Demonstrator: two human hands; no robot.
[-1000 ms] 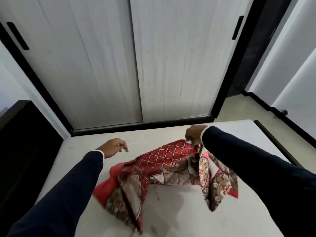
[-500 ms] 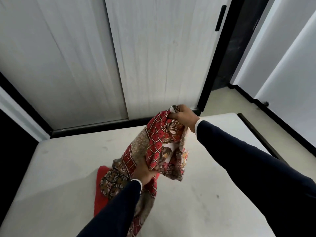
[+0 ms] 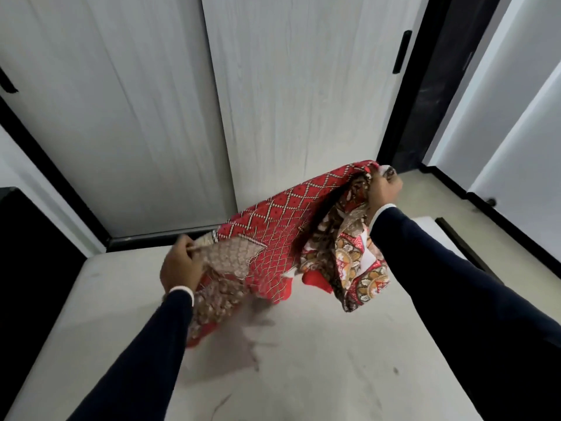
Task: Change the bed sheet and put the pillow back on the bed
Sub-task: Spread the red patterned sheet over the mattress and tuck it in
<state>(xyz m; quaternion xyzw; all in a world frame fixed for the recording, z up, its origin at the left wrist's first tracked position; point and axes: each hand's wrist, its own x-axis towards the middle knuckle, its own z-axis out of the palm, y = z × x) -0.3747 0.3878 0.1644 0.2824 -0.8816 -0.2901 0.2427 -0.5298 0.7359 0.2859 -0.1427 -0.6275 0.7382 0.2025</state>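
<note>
Hands grip opposite ends of the red patterned cotton bed sheet [image 3: 273, 238], held bunched above the bare grey mattress [image 3: 303, 360]: left hand [image 3: 180, 265] low, right hand [image 3: 383, 189] raised. Finding true corners first, then shaking wide, should spread it evenly.

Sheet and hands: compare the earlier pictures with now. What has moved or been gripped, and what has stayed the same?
The left hand, bare a second ago, has gripped the sheet. The right hand kept its grip and rose, so the sheet now hangs stretched between both hands, mostly off the mattress. The mattress stays bare; the wardrobe doors stay shut.
</note>
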